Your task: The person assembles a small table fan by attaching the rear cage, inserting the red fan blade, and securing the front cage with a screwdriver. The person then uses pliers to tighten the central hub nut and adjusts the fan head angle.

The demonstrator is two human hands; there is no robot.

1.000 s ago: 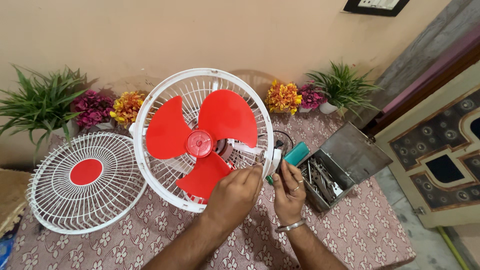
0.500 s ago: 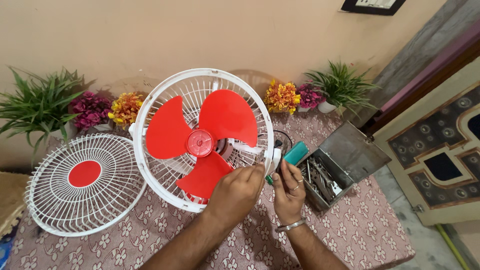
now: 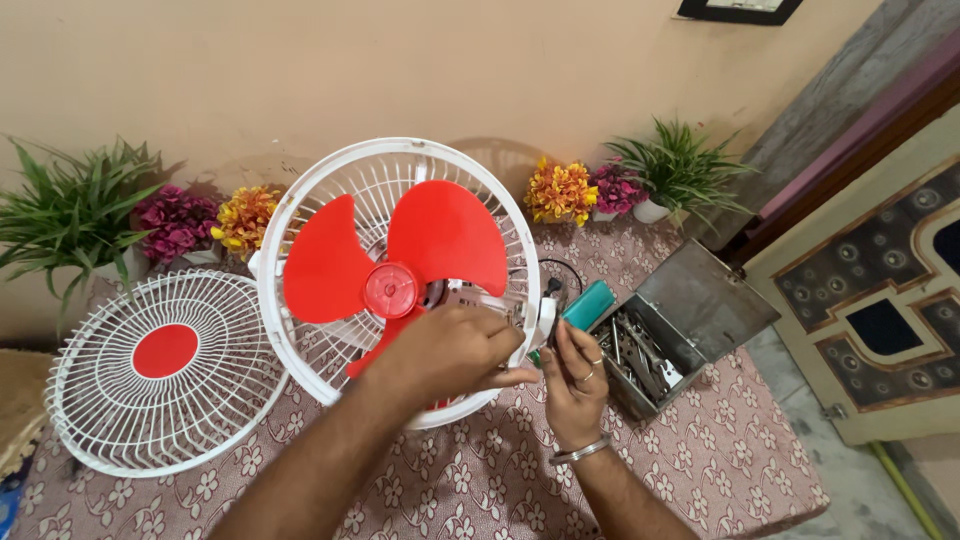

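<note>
Two hands meet at the fan's (image 3: pixel 400 280) right rim, mid-tabletop: the left hand (image 3: pixel 445 350) clasps the white guard to steady it. The right hand (image 3: pixel 572 375) pinches a green-handled screwdriver (image 3: pixel 585 308) against the rim.

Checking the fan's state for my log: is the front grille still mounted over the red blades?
No: the front grille lies flat on the tablecloth left of the fan, whose red blades are uncovered.

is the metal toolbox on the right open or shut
Open. The grey metal toolbox has its lid swung up and back, and metal tools lie exposed inside it.
</note>
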